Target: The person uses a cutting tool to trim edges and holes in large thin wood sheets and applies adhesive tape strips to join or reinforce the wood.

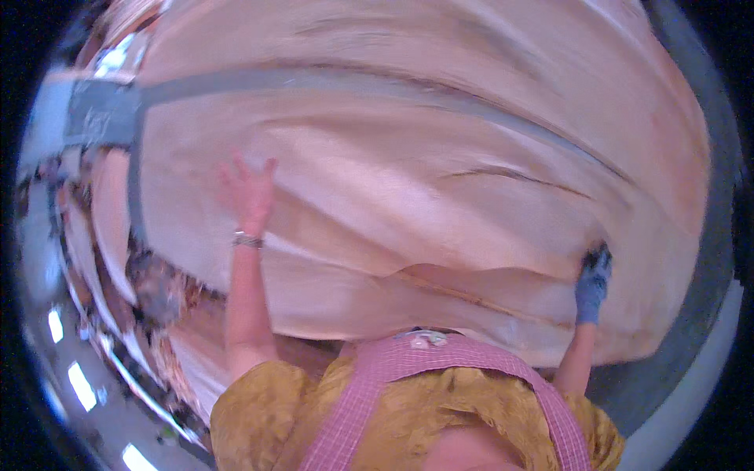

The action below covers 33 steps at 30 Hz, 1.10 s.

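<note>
A broad, thin, pale pinkish sheet, seemingly wood veneer (345, 180), lies wavy in front of me, with ripples and a split-like dark line toward its right side. My left hand (250, 192), bare with a bracelet at the wrist, is over the left part of this sheet with fingers spread, slightly blurred. At the right, my right hand (594, 282) wears a blue-grey glove with dark fingertips. It rests at or just over the sheet; whether its fingers pinch the sheet is too blurred to see.
Beyond a curved grey strip (314, 78) lies another large pale sheet (440, 47). A grey plate (102, 114) stands at the far left. Below it are more curved sheets (110, 220) and ragged brown scraps (169, 286). Grey floor (711, 259) shows along the right.
</note>
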Tool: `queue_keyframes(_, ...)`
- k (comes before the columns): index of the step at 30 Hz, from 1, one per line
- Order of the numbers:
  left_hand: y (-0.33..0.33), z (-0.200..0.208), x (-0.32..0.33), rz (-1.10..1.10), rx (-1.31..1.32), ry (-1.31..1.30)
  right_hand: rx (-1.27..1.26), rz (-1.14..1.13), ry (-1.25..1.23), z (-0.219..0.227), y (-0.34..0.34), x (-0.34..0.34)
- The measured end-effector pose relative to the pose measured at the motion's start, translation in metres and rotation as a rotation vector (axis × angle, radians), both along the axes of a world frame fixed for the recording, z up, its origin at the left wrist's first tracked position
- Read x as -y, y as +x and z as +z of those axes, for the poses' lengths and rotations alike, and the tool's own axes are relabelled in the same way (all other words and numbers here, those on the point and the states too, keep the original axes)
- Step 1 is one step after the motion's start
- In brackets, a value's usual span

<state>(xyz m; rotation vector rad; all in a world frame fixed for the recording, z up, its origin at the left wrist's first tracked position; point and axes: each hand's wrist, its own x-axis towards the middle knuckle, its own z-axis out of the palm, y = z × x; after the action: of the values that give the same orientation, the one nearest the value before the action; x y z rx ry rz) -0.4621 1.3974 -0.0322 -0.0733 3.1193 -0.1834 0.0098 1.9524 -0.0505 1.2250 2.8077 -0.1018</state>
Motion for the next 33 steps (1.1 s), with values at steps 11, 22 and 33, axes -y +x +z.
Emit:
queue_keyframes(11, -0.064, -0.045, 0.131, 0.310, -0.102, 0.237, 0.116, 0.036, 0.136, -0.016, 0.022, -0.007)
queue_keyframes(22, -0.193, -0.026, 0.201, 0.086, 0.006, 0.681, 0.098, -0.092, -0.040, 0.020, -0.004, 0.020)
queue_keyframes(33, -0.242, -0.084, 0.210, 0.007, 0.039, 0.517, 0.222, -0.211, 0.059, 0.026, 0.007, 0.028)
